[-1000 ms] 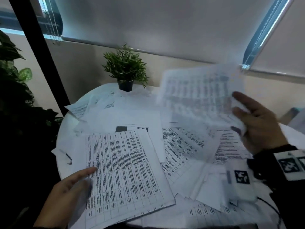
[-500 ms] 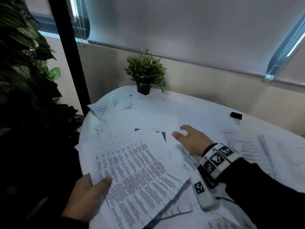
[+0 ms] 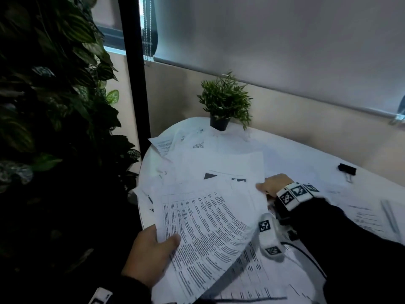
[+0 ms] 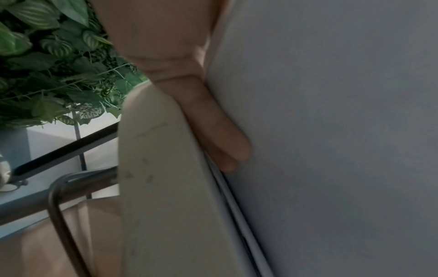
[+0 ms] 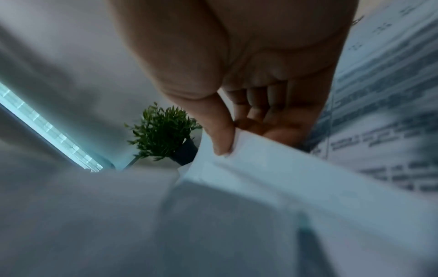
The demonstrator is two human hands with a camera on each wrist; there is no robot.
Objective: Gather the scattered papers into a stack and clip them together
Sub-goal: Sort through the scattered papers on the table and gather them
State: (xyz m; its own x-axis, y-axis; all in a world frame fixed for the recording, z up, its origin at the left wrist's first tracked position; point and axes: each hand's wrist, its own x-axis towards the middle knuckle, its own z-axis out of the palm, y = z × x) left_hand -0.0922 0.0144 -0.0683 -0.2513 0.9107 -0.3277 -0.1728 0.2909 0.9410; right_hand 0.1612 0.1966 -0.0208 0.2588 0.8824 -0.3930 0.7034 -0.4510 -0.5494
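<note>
White printed papers (image 3: pixel 219 163) lie scattered over a round white table (image 3: pixel 306 154). My left hand (image 3: pixel 163 241) grips the near left edge of a stack of printed sheets (image 3: pixel 210 227), thumb on top. In the left wrist view its fingers (image 4: pixel 220 135) lie under the stack's underside (image 4: pixel 331 131), which is raised off the table edge (image 4: pixel 154 187). My right hand (image 3: pixel 264 187) is at the stack's far right corner. In the right wrist view the right hand (image 5: pixel 231 148) pinches the edge of a white sheet (image 5: pixel 272 174) between thumb and fingers. A black binder clip (image 3: pixel 347 169) lies at the far right, apart from both hands.
A small potted plant (image 3: pixel 223 104) stands at the table's back edge, also in view as the plant (image 5: pixel 163 136). Large leafy plants (image 3: pixel 54 106) and a black post (image 3: pixel 134 73) stand to the left. More papers (image 3: pixel 372 218) lie at the right. A chair's metal frame (image 4: pixel 59 206) is below.
My right hand brought down the sheet it held up at the right, reached across the papers and now pinches a sheet's edge. My left hand's touch became a grip that lifts the stack.
</note>
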